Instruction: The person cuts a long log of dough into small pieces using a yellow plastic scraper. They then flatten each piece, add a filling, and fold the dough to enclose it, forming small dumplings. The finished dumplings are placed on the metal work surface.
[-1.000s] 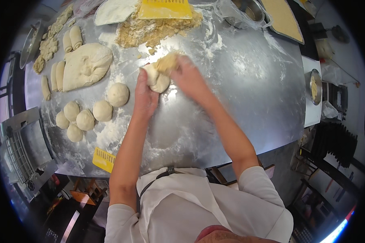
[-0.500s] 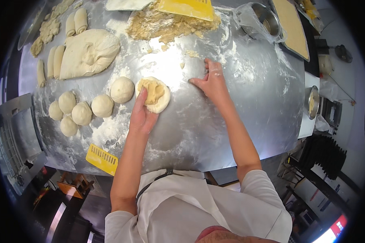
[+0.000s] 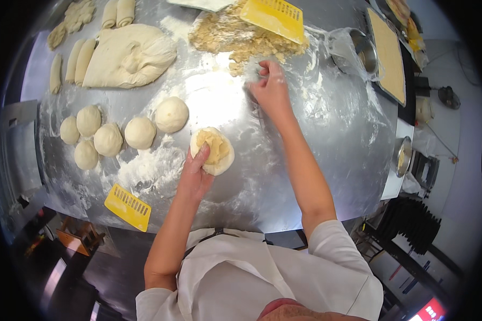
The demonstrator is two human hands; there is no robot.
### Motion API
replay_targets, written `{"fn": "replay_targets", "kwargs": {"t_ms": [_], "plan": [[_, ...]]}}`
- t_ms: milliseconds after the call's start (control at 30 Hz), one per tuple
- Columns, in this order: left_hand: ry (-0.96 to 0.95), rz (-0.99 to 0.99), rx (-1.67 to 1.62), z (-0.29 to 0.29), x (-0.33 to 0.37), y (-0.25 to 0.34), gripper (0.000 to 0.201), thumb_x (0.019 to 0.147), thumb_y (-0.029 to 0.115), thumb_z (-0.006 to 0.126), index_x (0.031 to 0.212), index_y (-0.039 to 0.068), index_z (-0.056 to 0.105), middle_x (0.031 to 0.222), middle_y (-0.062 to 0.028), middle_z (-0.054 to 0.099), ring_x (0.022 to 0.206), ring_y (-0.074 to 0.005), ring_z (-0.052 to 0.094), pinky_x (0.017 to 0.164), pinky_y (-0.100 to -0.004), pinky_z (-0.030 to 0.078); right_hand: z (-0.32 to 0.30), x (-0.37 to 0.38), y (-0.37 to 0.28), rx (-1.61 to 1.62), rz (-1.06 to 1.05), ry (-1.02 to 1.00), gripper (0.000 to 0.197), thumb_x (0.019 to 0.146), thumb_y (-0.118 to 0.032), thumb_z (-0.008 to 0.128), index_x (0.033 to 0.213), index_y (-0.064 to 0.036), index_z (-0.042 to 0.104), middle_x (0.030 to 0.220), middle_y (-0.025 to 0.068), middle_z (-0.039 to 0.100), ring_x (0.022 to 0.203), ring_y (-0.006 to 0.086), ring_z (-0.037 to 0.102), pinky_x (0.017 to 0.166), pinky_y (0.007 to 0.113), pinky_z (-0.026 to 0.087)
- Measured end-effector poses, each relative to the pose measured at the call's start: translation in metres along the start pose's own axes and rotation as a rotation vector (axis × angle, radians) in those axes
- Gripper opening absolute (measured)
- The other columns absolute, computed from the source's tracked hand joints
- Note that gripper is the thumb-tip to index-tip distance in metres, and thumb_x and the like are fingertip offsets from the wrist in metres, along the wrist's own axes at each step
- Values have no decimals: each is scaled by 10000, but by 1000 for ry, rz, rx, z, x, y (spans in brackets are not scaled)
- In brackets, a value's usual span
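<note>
My left hand (image 3: 197, 174) is closed around the edge of a flattened round of dough (image 3: 226, 160). Its thumb presses on a lump of tan filling (image 3: 215, 147) lying in the middle of the round. Farther off, my right hand (image 3: 272, 88) hovers over the steel table, just short of a heap of crumbly tan filling (image 3: 219, 35). Its bent fingers and thumb are apart, slightly blurred, with nothing visible between them. Several smooth dough balls (image 3: 140, 133) sit on the floured surface left of my left hand.
A yellow slotted scraper (image 3: 127, 207) lies near the front edge; another yellow scraper (image 3: 276, 18) rests on the filling heap. A large dough slab (image 3: 128, 56) and dough rolls (image 3: 83, 61) lie far left. A metal bowl in plastic (image 3: 367, 56) and a tray (image 3: 386, 53) stand far right.
My right hand has moved away from me, toward the filling heap. My left hand still holds the filled dough round. The whole view has shifted slightly.
</note>
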State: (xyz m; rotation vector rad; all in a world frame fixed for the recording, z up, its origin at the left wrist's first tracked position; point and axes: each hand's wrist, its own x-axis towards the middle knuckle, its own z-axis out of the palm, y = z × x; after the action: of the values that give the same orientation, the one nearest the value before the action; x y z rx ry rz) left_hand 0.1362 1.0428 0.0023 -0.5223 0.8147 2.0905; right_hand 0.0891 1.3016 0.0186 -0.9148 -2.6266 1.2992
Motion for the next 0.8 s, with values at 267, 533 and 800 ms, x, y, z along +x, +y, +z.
{"fn": "replay_targets", "kwargs": {"t_ms": [267,533,800], "plan": [[-3,-66,59,-3,-13,-8,536,980,208,676,1443,81,439,1361,-65,581,1258,-214,580,1082,-394,483,46,13,-4,-87,-234,203,839,741,-189,875,1451,-37,455,1249,224,484,1126,385,569,951,424,496],[24,2,55,-3,-5,-5,519,997,195,647,1453,76,428,1373,-78,575,1272,-227,572,1098,-411,469,61,57,3,-76,-372,397,210,811,-125,771,993,-34,717,967,155,617,864,349,645,775,431,535],[-49,79,-170,14,5,16,610,1064,477,462,1475,30,407,1466,-120,507,1349,-279,504,1139,-442,421,29,-21,5,383,-5,43,251,861,-157,765,1084,-43,752,911,47,714,770,125,646,702,272,523]]}}
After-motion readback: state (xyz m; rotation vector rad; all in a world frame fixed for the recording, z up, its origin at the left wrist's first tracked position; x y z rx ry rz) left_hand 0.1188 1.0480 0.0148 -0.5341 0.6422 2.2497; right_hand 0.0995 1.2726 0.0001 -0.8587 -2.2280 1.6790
